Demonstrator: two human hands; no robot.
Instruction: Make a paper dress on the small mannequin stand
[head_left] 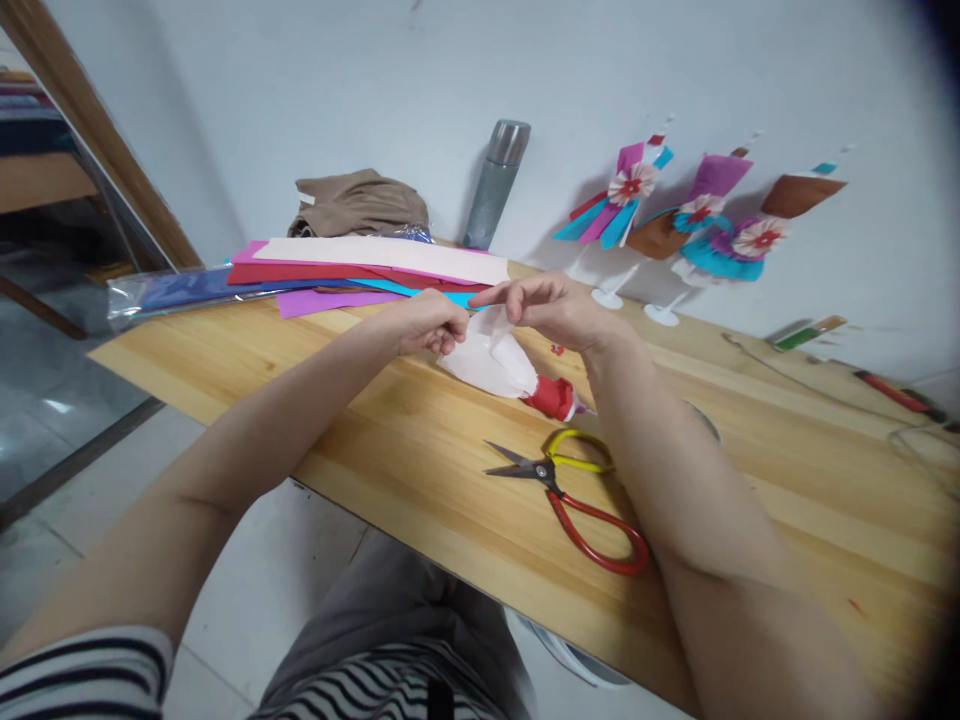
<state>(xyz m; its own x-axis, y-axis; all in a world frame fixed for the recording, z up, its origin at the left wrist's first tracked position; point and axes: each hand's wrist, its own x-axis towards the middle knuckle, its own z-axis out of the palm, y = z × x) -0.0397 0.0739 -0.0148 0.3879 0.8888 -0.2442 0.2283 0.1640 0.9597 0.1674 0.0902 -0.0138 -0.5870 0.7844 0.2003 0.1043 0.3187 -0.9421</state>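
Paper (491,360): white, light, soft, crushes easily; lies on bench (420,470), red end by scissors (574,490).
Left hand (431,322): fingers pinch its top edge.
Right hand (551,305): fingers pinch same edge.
Hold: by edges, gently.

I see a table (420,470) of pale wood, smooth, with a soft shine. My left hand (427,322) and right hand (551,308) pinch a white paper cone (491,362); it looks matt, with crinkly red paper at its tip. The scissors (570,490) have dull grey metal blades and shiny red and yellow handles. The coloured sheets (360,272) look flat and matt. The bottle (495,185) is grey, brushed metal. The brown cloth (360,203) looks soft.
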